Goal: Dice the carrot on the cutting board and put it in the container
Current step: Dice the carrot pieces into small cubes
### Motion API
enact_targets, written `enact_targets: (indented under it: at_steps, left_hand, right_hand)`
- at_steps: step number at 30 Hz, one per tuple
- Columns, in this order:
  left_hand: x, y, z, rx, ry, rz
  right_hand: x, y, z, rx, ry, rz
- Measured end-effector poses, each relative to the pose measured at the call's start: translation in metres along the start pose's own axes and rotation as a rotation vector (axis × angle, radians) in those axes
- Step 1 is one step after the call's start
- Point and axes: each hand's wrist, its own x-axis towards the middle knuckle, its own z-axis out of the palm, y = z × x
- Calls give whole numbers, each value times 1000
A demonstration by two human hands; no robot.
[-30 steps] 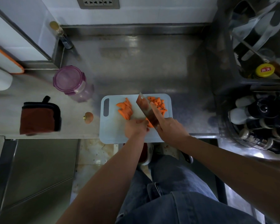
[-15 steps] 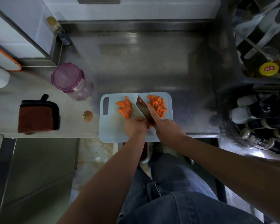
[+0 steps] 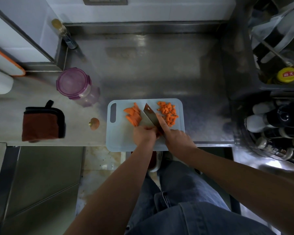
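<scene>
Steel surface (image 3: 159, 65) meeting a tiled far wall (image 3: 159, 12), cutting board (image 3: 119, 138) lying at its near edge, right hand (image 3: 176, 138) gripping knife (image 3: 149, 114), left hand (image 3: 143, 134) curling over a mostly hidden carrot piece (image 3: 158, 134), dice (image 3: 168, 112) lying right, container (image 3: 75, 85) standing far-left.

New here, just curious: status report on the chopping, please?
Right hand grips knife; left hand holds carrot at the blade. Dice right of blade, slices left, on board. Container off the board, lid on.

The steel counter (image 3: 159, 73) bears the cutting board (image 3: 119, 138) at its near edge. From the board, the container (image 3: 71, 82) stands at ten o'clock, and a carrot end (image 3: 94, 123) and folded cloth (image 3: 41, 124) lie at nine.
</scene>
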Motion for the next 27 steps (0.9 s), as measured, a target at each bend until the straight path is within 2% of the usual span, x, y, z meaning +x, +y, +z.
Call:
enact_targets:
  at_steps: [4, 6, 8, 15, 17, 19, 22, 24, 27]
  left_hand:
    - [6, 0, -3, 128, -18, 33]
    - [8, 0, -4, 213, -15, 53]
    - [10, 0, -5, 238, -8, 69]
    - [10, 4, -9, 326, -16, 195]
    - [6, 7, -12, 479, 19, 345]
    - [3, 10, -17, 620, 25, 592]
    - [4, 14, -21, 924, -148, 946]
    - [3, 20, -20, 1137, -239, 1076]
    - [2, 27, -18, 1328, -277, 1151]
  right_hand:
    - [2, 8, -7, 66, 17, 2]
    - [4, 11, -13, 133, 78, -11]
    - [9, 11, -20, 193, 141, -35]
    - [15, 19, -39, 327, 205, -12]
    - [13, 23, -40, 351, 230, 24]
    - [11, 27, -41, 378, 249, 68]
    - [6, 32, -43, 431, 274, 109]
    - [4, 35, -44, 451, 283, 126]
    - [0, 39, -42, 459, 305, 137]
